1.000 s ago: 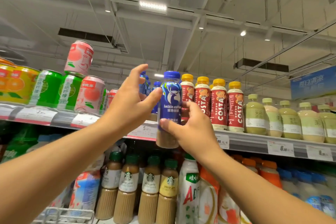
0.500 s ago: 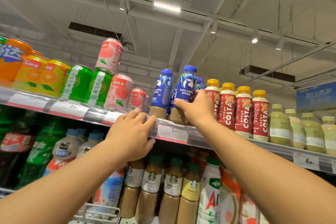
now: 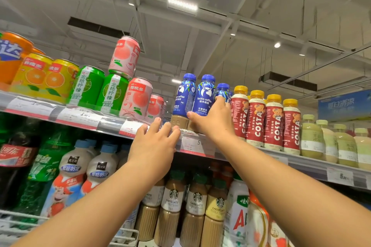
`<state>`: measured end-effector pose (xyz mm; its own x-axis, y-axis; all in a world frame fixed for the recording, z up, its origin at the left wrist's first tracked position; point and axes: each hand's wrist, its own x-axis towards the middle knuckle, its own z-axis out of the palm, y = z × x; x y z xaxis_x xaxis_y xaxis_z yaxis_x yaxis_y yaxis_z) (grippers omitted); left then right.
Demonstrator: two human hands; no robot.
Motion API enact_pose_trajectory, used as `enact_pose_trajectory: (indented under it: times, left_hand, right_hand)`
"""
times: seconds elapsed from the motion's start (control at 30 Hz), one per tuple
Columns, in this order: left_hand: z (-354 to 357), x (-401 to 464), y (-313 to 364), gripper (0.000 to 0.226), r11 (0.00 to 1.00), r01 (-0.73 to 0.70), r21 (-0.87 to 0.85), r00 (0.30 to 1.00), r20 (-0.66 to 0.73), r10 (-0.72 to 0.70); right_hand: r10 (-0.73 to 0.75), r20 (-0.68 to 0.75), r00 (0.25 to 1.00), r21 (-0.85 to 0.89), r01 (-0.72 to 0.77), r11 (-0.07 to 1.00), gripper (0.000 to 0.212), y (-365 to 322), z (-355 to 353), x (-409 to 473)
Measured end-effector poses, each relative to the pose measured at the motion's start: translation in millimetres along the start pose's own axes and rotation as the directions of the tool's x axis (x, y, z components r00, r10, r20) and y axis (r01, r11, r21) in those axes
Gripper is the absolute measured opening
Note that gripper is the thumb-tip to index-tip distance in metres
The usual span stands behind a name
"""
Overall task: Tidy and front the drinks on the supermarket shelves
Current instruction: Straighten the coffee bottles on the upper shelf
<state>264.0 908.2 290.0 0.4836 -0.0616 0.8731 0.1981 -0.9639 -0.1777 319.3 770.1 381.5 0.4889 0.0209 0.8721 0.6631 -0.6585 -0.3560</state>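
Under a white ceiling with strip lights, the top metal shelf [image 3: 112, 124] carries the drinks. The right hand [image 3: 213, 121] is wrapped round the lower part of the second blue plastic Luckin coffee bottle [image 3: 204, 96], at the shelf front beside the first blue bottle [image 3: 183, 96]. The left hand [image 3: 153, 146] rests on the shelf edge with straight fingers. To do this well, I judge the label should face out, level with its neighbour. The red Costa bottles [image 3: 265, 120] stand close on the right, and the stacked pink peach can [image 3: 124, 56] on the left looks easy to topple
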Motion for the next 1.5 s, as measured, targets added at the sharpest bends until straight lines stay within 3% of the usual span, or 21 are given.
enact_pose_trajectory:
  times: [0.13, 0.53, 0.8, 1.0, 1.17, 1.27, 1.37, 1.43, 1.5]
  left_hand:
    - [0.5, 0.8, 0.4, 0.063, 1.0, 0.002, -0.013, 1.0, 0.006, -0.002]
    - [3.1, 1.6, -0.1, 0.062, 0.999, 0.003, -0.032, 1.0, 0.0, -0.003]
    - [1.9, 3.8, 0.1, 0.062, 1.0, -0.004, -0.012, 1.0, 0.013, 0.004]
    - [-3.5, 4.8, 0.3, 0.061, 1.0, -0.012, 0.022, 0.999, 0.032, 0.011]
    - [-8.4, 5.5, 0.3, 0.057, 0.999, -0.012, 0.049, 0.997, 0.078, 0.008]
    - [-20.1, 8.4, 8.5, 0.052, 0.998, 0.003, 0.065, 0.995, 0.1, -0.009]
    - [-29.9, 10.4, 44.0, 0.052, 0.996, 0.047, 0.082, 0.998, 0.035, -0.05]
    - [-35.7, 9.3, 87.4, 0.066, 1.0, -0.016, 0.023, 1.0, -0.021, 0.016]
    - [-39.3, 6.9, 141.2, 0.077, 0.985, -0.174, -0.002, 0.984, 0.03, 0.174]
  right_hand:
    - [-0.09, 0.005, 0.996, -0.07, 0.09, 0.993, 0.068, 0.0, 3.3, -13.6]
    - [-0.005, -0.03, 1.0, -0.111, 0.001, 0.994, 0.056, 4.2, 19.2, -15.2]
    - [-0.002, -0.061, 0.998, -0.061, -0.001, 0.998, 0.056, 7.8, 24.8, -15.5]
    - [-0.035, -0.08, 0.996, 0.129, 0.045, 0.991, 0.03, 18.2, -2.9, -19.3]
    - [-0.148, -0.026, 0.989, 0.035, 0.149, 0.988, 0.026, 77.4, -63.6, -50.2]
    - [-0.134, 0.058, 0.989, -0.125, 0.141, 0.982, 0.026, 135.5, -107.2, -68.8]
    - [-0.062, 0.133, 0.989, -0.264, 0.096, 0.96, 0.032, 190.2, -150.2, -83.8]
    - [-0.021, 0.143, 0.989, -0.309, 0.064, 0.949, 0.036, 220.8, -174.5, -89.2]
    - [0.014, 0.149, 0.989, -0.325, 0.036, 0.945, 0.041, 248.5, -195.5, -89.7]
